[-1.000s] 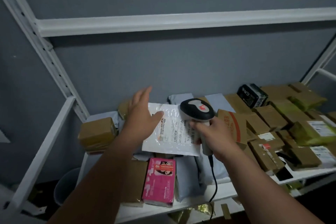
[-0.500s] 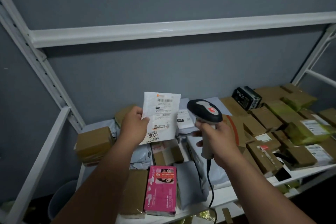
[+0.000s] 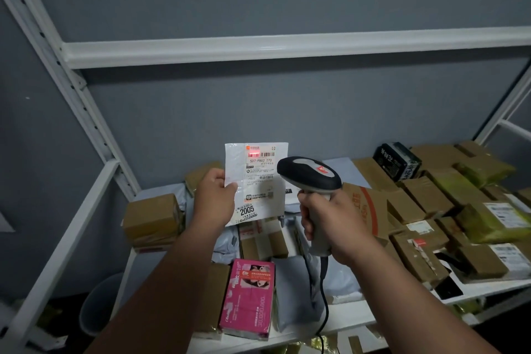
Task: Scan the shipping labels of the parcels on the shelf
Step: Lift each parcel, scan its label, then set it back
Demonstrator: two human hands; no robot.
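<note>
My left hand (image 3: 214, 197) holds a flat white plastic parcel (image 3: 256, 181) upright by its left edge, above the shelf (image 3: 353, 322). Its shipping label faces me, and a red scan line glows across the barcode near the top. My right hand (image 3: 330, 220) grips the handle of a grey and black barcode scanner (image 3: 309, 174), whose head points at the label from the right. The scanner's black cable hangs down past the shelf's front edge.
Many brown cardboard parcels (image 3: 425, 195) crowd the shelf's right side, some with white labels. A pink box (image 3: 248, 297) and a grey mailer (image 3: 296, 293) lie at the front. A brown box (image 3: 152, 217) sits at the left. White shelf posts (image 3: 57, 46) and an upper shelf (image 3: 287, 44) frame the space.
My left hand picked the white parcel off the pile and raised it upright. The scanner swung toward its label, and the red scan line now shows on the barcode.
</note>
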